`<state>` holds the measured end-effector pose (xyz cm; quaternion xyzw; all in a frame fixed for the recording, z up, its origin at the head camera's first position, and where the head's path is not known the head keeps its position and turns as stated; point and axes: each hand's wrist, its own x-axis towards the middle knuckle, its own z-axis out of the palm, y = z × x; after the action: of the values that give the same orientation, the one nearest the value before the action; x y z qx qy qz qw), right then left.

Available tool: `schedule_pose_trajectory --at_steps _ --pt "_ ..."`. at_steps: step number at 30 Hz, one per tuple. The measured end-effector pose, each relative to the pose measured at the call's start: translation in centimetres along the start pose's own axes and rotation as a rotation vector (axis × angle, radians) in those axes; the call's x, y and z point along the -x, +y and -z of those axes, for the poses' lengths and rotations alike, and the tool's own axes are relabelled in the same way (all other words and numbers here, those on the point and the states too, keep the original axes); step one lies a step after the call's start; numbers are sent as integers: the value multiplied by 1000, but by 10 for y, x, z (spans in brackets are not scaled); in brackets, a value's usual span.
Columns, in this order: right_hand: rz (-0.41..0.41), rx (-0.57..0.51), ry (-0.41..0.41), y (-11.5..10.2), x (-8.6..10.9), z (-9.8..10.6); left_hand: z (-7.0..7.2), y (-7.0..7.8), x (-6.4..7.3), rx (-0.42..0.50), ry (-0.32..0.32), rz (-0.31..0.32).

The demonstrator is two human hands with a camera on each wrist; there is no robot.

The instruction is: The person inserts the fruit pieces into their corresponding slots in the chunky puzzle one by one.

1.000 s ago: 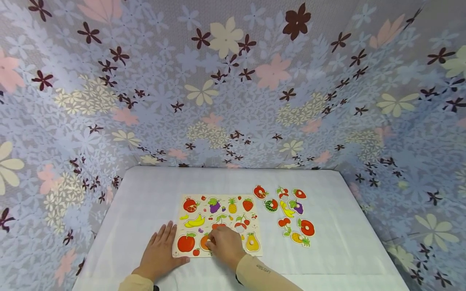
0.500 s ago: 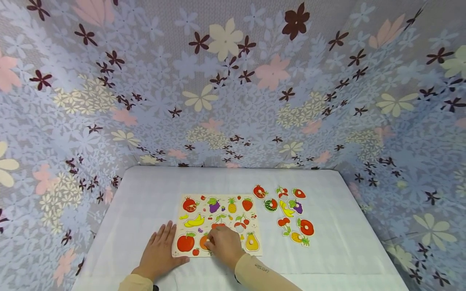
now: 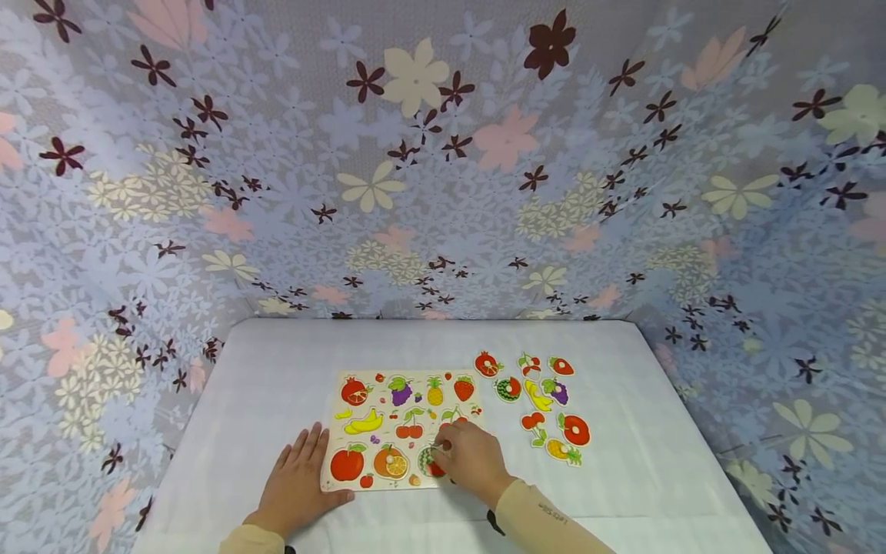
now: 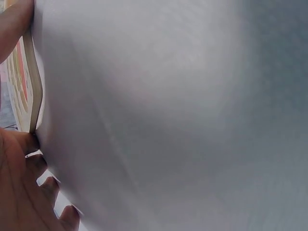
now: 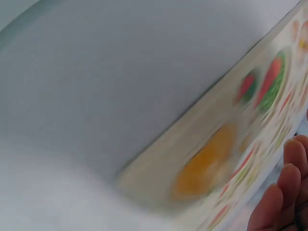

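Note:
A wooden fruit puzzle board [image 3: 339, 435] lies flat on the white table. My left hand [image 3: 298, 477] rests spread along its left edge, thumb at the near corner; the left wrist view shows its fingertips by the board's side. My right hand [image 3: 474, 459] is over the board's near right part, fingers bent and thumb near the index finger, with no piece showing in it. In the right wrist view its fingers [image 5: 267, 207] are relaxed above the blurred board. The orange piece [image 3: 391, 463] sits in its place. The yellow pear [image 5: 207, 163], hidden by the hand in the head view, lies in the board.
Several loose knobbed pieces lie right of the board, among them a pomegranate [image 3: 487, 365], a watermelon [image 3: 508, 391], bananas [image 3: 536, 397], a strawberry [image 3: 561, 368], cherries [image 3: 533, 421], a red apple [image 3: 574, 432] and a pineapple [image 3: 556, 449]. A flowered cloth wall [image 3: 443, 192] surrounds the table [image 3: 277, 369].
My right hand has left the orange piece and moved right across the board, uncovering the orange, the cherries and part of the watermelon. My left hand stays beside the board.

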<state>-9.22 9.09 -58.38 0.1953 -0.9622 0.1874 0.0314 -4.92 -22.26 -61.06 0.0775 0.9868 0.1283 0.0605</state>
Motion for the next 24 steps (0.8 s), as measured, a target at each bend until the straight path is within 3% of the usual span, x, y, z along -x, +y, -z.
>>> schedule_pose_trajectory --at_steps 9,15,24 --pt "-150 -13 -32 51 30 19 -1 4 4 -3 -5 7" --pt "-254 -12 -37 74 45 26 -2 2 5 -2 -7 6" --pt "-335 -14 -10 103 61 39 -5 1 3 -2 -6 1"
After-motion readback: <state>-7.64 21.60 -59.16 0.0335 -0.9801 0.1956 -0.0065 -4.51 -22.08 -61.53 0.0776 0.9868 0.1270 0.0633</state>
